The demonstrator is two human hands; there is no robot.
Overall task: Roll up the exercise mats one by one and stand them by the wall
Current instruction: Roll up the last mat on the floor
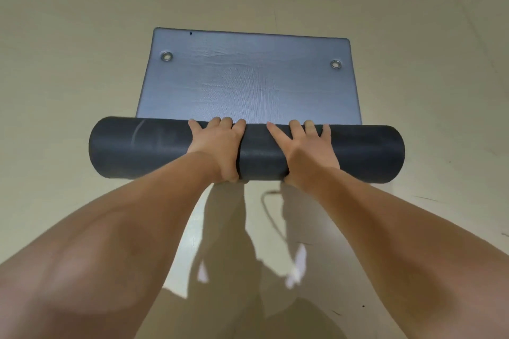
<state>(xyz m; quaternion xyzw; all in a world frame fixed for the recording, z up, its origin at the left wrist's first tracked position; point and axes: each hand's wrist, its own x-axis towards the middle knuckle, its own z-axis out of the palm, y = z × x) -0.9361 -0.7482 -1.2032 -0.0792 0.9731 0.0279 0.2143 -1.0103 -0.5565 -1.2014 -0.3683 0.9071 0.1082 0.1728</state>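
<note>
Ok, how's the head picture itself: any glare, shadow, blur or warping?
Head view: wide-angle warp swells the forearms at the bottom corners. Head view: soft sheen on the mat's flat part, no hard glare. Head view: arm shadows with bright patches on the floor below the roll. Head view: left hand, right hand and eyelets sharp; near forearms soft.

Bare floor (82,36) lies open all round the mat (248,77); only its thick roll (137,146) blocks the near side.
</note>
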